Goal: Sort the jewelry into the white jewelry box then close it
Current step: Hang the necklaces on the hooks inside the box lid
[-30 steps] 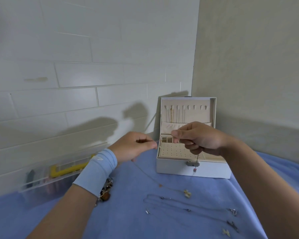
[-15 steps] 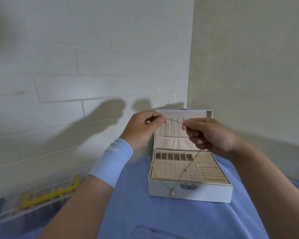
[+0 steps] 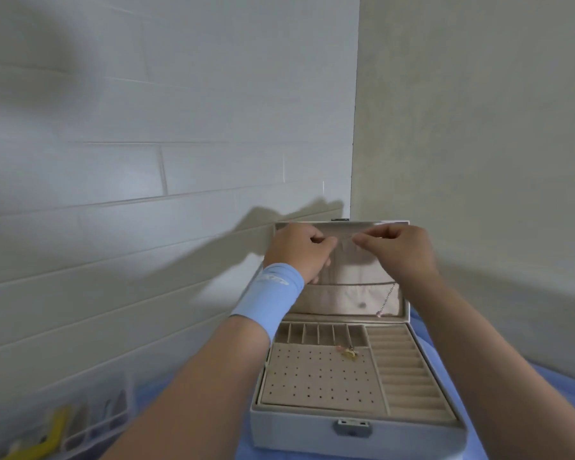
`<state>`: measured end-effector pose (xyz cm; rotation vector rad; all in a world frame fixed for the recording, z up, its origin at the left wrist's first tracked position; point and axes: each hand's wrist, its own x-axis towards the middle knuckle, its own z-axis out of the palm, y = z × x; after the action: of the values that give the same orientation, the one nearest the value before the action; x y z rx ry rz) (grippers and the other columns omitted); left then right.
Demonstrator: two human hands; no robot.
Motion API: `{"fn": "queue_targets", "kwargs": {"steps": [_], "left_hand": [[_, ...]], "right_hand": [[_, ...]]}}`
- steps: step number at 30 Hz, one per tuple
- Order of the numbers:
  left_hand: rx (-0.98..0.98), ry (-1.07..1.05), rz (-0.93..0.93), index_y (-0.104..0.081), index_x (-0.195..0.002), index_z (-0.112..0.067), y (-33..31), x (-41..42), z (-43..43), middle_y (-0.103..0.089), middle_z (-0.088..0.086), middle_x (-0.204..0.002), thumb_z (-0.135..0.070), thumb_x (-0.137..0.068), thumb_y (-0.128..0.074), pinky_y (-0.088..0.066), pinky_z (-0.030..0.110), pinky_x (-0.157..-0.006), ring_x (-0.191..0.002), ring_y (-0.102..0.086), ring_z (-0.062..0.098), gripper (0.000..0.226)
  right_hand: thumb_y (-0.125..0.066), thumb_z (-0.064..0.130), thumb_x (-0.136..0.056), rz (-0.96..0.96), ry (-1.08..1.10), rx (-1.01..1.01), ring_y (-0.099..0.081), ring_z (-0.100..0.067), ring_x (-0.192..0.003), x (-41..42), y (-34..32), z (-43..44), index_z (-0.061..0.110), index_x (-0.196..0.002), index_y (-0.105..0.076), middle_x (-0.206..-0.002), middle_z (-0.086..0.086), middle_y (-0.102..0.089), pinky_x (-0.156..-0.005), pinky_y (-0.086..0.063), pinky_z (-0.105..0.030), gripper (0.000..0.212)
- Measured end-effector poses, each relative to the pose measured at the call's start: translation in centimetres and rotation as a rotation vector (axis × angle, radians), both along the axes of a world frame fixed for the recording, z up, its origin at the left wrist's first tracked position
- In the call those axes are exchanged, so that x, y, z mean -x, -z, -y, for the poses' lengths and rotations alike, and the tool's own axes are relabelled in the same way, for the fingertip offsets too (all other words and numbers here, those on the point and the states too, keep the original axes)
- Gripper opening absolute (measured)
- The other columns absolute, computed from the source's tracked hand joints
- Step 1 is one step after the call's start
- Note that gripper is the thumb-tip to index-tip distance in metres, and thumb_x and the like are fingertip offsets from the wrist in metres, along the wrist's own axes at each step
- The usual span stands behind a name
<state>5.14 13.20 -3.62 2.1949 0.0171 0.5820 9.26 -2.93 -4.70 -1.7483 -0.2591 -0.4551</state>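
Note:
The white jewelry box stands open on the blue cloth, its lid upright against the wall. My left hand and my right hand are raised in front of the lid's top edge, each pinching a thin necklace chain stretched between them. The chain's loop hangs down; its small gold pendant touches the perforated earring pad. Another chain end with a pink bead dangles by the lid's pocket. The lid's hooks are hidden behind my hands.
A clear plastic organizer with a yellow item stands at the lower left by the tiled wall. The blue cloth covers the surface around the box. The walls meet in a corner just behind the lid.
Both hands have lifted the necklace from the cloth up to the top of the lid. The view has moved closer to the box, and the other jewelry on the cloth has left view.

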Motion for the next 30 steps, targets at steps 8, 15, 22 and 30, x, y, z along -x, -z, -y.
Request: {"fn": "queue_targets", "kwargs": {"steps": [8, 15, 22, 30], "left_hand": [[0.050, -0.158, -0.034, -0.066, -0.063, -0.003, 1.4, -4.1, 1.2, -0.072, 0.006, -0.062, -0.030, -0.082, -0.057, -0.061, 0.037, -0.053, -0.036, -0.062, 0.022, 0.034], [0.032, -0.114, -0.178, -0.066, -0.069, -0.008, 2.5, -4.5, 1.1, -0.073, 0.005, -0.065, -0.029, -0.090, -0.054, -0.058, 0.028, -0.057, -0.034, -0.055, 0.018, 0.031], [-0.079, 0.228, -0.273, -0.068, -0.083, -0.008, 3.4, -2.0, 1.1, -0.075, -0.001, -0.073, -0.024, -0.097, -0.053, -0.060, 0.032, -0.069, -0.063, -0.072, 0.017, 0.026], [0.096, 0.441, -0.444, -0.073, -0.102, -0.013, 3.5, 0.5, 0.0, -0.077, 0.001, -0.099, -0.025, -0.099, -0.058, -0.058, 0.027, -0.078, -0.093, -0.073, 0.017, 0.019]], "right_hand": [[-0.076, 0.033, -0.076, 0.041, 0.269, 0.114, -0.066, -0.009, -0.071, -3.7, 1.6, -1.6, 0.024, -0.069, -0.072, -0.070, 0.012, -0.070, -0.066, -0.054, -0.030, 0.012], [-0.077, 0.027, -0.076, 0.029, 0.182, 0.281, -0.065, -0.017, -0.068, -4.0, 3.3, -0.9, 0.016, -0.064, -0.068, -0.065, 0.004, -0.068, -0.061, -0.053, -0.033, 0.019], [-0.064, 0.035, -0.093, -0.289, -0.269, 0.391, -0.055, -0.015, -0.049, -2.0, 2.0, 0.0, 0.000, -0.081, -0.073, -0.066, -0.010, -0.067, -0.046, -0.041, -0.022, 0.038], [-0.071, 0.026, -0.093, -0.321, -0.520, 0.241, -0.055, -0.014, -0.066, -1.2, 0.9, 0.7, 0.015, -0.078, -0.069, -0.070, -0.001, -0.062, -0.061, -0.040, -0.026, 0.019]]}}
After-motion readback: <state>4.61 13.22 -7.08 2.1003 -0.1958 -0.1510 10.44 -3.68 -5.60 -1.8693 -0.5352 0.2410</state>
